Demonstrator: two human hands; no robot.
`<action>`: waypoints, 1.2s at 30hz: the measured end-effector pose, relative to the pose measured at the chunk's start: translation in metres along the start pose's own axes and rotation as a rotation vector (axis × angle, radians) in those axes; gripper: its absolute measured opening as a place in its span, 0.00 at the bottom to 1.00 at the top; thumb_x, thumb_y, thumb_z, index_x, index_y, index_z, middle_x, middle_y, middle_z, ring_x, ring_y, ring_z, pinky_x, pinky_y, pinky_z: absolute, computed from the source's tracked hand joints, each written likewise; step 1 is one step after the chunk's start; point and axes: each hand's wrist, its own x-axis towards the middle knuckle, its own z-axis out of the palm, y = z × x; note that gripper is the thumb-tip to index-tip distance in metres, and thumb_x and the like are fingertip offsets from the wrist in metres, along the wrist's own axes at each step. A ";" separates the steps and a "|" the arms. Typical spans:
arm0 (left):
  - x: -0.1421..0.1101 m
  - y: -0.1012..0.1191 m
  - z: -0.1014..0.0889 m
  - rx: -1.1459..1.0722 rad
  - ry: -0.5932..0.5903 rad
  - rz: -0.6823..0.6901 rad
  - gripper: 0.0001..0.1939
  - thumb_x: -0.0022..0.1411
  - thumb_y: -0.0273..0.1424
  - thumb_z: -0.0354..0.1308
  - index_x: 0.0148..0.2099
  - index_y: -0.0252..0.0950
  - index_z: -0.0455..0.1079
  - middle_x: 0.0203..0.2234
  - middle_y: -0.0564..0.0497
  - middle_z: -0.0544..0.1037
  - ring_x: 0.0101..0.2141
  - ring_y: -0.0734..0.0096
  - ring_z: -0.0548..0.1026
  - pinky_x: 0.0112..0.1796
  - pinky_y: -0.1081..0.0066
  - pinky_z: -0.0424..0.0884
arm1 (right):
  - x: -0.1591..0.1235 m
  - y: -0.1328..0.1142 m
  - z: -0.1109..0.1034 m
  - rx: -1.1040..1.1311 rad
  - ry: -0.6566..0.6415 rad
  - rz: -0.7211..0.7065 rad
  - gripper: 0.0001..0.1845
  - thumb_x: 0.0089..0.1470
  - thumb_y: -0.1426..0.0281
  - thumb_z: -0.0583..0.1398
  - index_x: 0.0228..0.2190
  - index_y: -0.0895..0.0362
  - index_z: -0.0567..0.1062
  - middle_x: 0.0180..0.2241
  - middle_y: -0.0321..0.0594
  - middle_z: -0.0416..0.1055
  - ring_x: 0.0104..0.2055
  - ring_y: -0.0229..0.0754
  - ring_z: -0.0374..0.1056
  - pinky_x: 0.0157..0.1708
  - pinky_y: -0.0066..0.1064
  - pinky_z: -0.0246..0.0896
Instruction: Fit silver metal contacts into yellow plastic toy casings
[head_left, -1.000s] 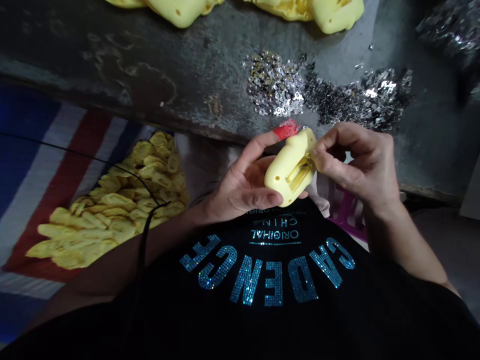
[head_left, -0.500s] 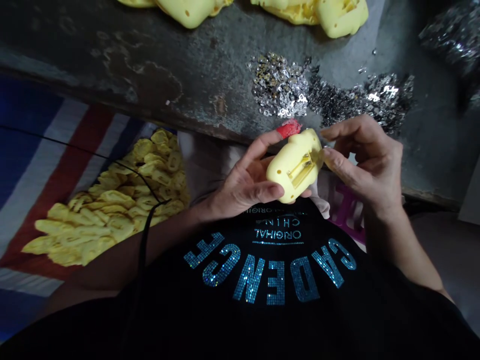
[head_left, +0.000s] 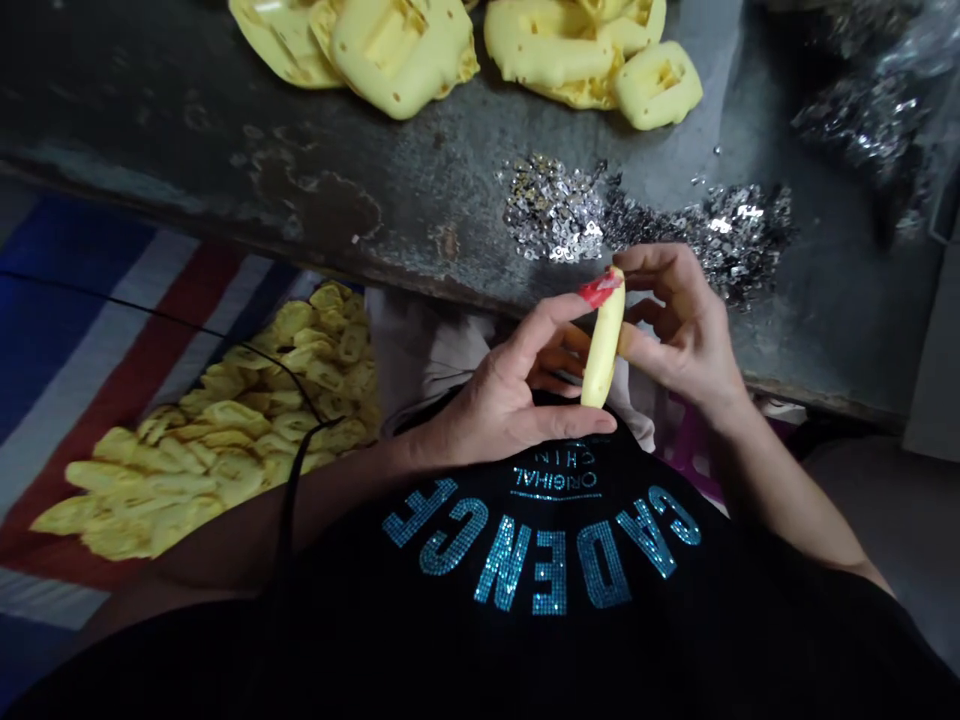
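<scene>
- Left hand grips a yellow shell by its ends between thumb and forefinger, up in the air before me; right hand is curled at its other side, fingertips against it, though I cannot tell whether they pinch the shell or something small
- Worktop, dark and worn, lies beyond both hands; more of its far side shows than a second ago
- Striped sheet to my left carries a pile of yellow pieces, lying just as it did
- Larger yellow parts sit toward the back of the worktop, now less cut off by the edge of my view
- Two metal heaps, a left heap and a right heap, nearly meet just past my hands
- Held shell: half a second ago I saw its slotted face; I have since turned it, so only a narrow side shows; that face probably points at my right fingers, so I'd judge it is being worked by feel
- Red wrap on my left forefinger presses at the shell's upper end; whether any metal sits in the slot is hidden
</scene>
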 end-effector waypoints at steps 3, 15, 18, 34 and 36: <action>0.000 0.005 0.002 0.070 -0.017 0.036 0.56 0.58 0.36 0.81 0.80 0.57 0.55 0.57 0.48 0.80 0.53 0.57 0.83 0.50 0.62 0.87 | -0.011 0.011 0.009 0.010 0.125 -0.103 0.29 0.56 0.52 0.73 0.56 0.42 0.75 0.56 0.42 0.75 0.57 0.54 0.74 0.46 0.46 0.79; 0.006 0.012 0.009 0.320 -0.004 0.359 0.39 0.58 0.39 0.81 0.68 0.36 0.76 0.50 0.44 0.80 0.48 0.61 0.83 0.50 0.66 0.87 | -0.020 0.028 0.012 -0.258 0.352 -0.340 0.35 0.56 0.45 0.59 0.64 0.31 0.64 0.60 0.48 0.71 0.63 0.71 0.68 0.55 0.71 0.71; 0.007 0.011 0.000 0.388 -0.001 0.452 0.40 0.57 0.37 0.82 0.69 0.38 0.76 0.50 0.43 0.82 0.48 0.59 0.84 0.50 0.65 0.86 | -0.016 0.024 0.014 -0.156 0.359 -0.367 0.31 0.54 0.47 0.64 0.59 0.29 0.68 0.57 0.46 0.71 0.62 0.71 0.68 0.54 0.71 0.72; -0.156 -0.015 -0.156 0.437 0.749 -0.347 0.48 0.40 0.37 0.86 0.62 0.57 0.69 0.54 0.52 0.86 0.50 0.38 0.88 0.47 0.43 0.90 | 0.145 0.037 -0.096 -0.886 0.142 -0.186 0.21 0.62 0.63 0.61 0.56 0.49 0.78 0.55 0.51 0.78 0.58 0.60 0.74 0.53 0.56 0.75; -0.181 -0.023 -0.180 0.537 0.847 -0.394 0.44 0.41 0.43 0.85 0.58 0.56 0.70 0.52 0.52 0.86 0.50 0.36 0.88 0.48 0.39 0.89 | 0.175 0.048 -0.115 -1.044 0.038 -0.156 0.27 0.61 0.62 0.61 0.60 0.51 0.77 0.61 0.55 0.75 0.63 0.63 0.70 0.61 0.60 0.70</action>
